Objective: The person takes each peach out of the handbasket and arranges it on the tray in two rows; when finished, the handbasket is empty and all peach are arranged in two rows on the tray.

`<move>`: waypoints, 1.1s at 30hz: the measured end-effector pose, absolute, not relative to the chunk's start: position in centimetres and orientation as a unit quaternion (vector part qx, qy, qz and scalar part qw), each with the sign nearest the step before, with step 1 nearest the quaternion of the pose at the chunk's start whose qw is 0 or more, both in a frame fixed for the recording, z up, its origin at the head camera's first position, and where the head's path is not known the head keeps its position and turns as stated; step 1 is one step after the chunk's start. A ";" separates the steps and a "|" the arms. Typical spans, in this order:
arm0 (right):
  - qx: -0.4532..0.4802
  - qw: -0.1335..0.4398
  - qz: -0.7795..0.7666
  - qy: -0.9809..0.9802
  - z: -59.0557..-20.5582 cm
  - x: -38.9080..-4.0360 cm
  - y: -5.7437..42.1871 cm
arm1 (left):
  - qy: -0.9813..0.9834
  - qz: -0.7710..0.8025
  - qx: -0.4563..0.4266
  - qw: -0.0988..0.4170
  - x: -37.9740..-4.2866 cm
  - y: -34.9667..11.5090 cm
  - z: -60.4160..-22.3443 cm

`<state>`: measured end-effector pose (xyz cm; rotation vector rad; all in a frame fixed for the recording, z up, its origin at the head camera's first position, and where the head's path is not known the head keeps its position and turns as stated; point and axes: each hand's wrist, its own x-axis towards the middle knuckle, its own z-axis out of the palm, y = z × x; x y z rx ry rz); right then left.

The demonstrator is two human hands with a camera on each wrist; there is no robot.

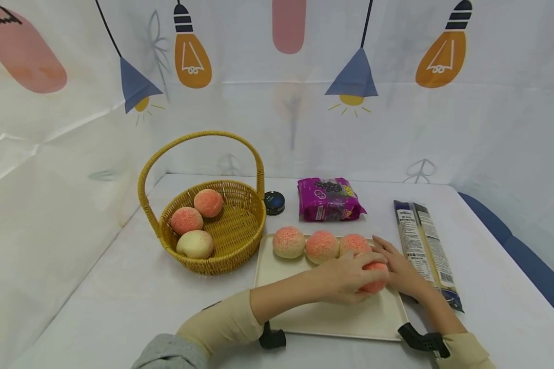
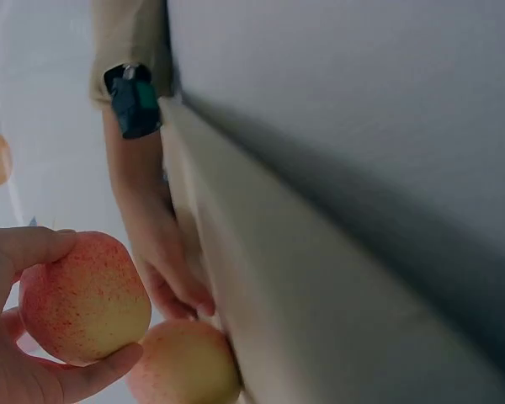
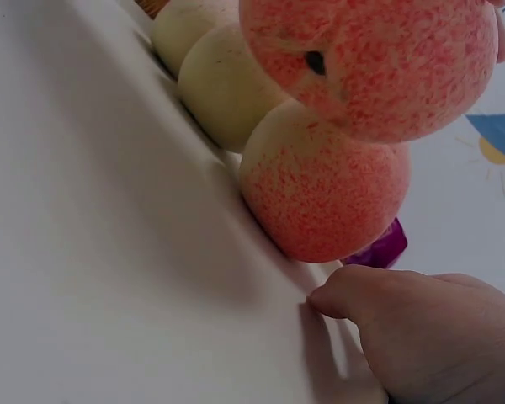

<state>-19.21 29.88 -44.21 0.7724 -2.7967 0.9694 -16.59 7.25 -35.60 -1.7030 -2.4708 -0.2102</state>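
The left hand [image 1: 343, 279] grips a peach [image 2: 84, 295] between thumb and fingers, above the tray [image 1: 328, 320] and nearer its right edge than its left; whether the fruit touches a neighbour, I cannot tell. The right hand [image 1: 399, 271] lies at the tray's far right corner, one digit's tip against the rim (I cannot tell if the other fingers curl round it). Three more peaches [image 1: 322, 247] stand in a row along the tray's far edge, the rightmost just beside the right hand's fingers.

Past the tray's left edge sits a yellow wicker basket [image 1: 240, 225] with a tall hooped handle. Three fruits [image 1: 186, 220] lie inside, toward its left rim: two pink, one pale. A round black tin [image 1: 274, 203] is just beside the basket's right rim, and a purple packet [image 1: 329, 200] lies beyond the tray's far edge, toward the far edge of the table [image 1: 134, 287]. A long, narrow packet [image 1: 427, 251] lies slantwise near the table's right edge.
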 end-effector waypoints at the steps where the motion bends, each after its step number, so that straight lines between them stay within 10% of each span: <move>1: 0.255 0.041 0.314 -0.914 -44.2 -19.2 29.8 | -0.818 -0.066 -0.568 0.058 -16.5 7.4 -35.8; 33: 0.236 0.033 0.305 -0.922 -44.0 -19.0 29.6 | -0.796 -0.002 -0.602 0.059 -16.3 8.9 -38.4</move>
